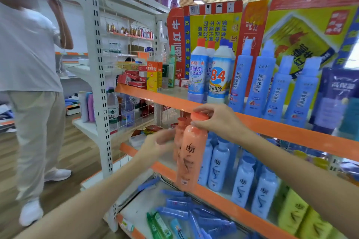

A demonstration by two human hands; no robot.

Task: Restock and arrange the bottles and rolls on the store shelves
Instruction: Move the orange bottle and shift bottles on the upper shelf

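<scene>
Right hand (pixel 215 118) pinches the cap of the orange bottle (pixel 191 153), hung before the middle shelf (pixel 167 172) beside blue bottles (pixel 219 165); blurred left hand (pixel 157 141), grip unreadable, near its shoulder; rigid, smooth plastic, likely weighty: hold the body.

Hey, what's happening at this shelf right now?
A person is stocking a store shelf. Their right hand holds an orange bottle by its cap, in front of the middle shelf, while the left hand reaches toward its side, blurred. More orange bottles stand behind it, with light blue bottles to the right. Another person in white stands at the left.
</scene>
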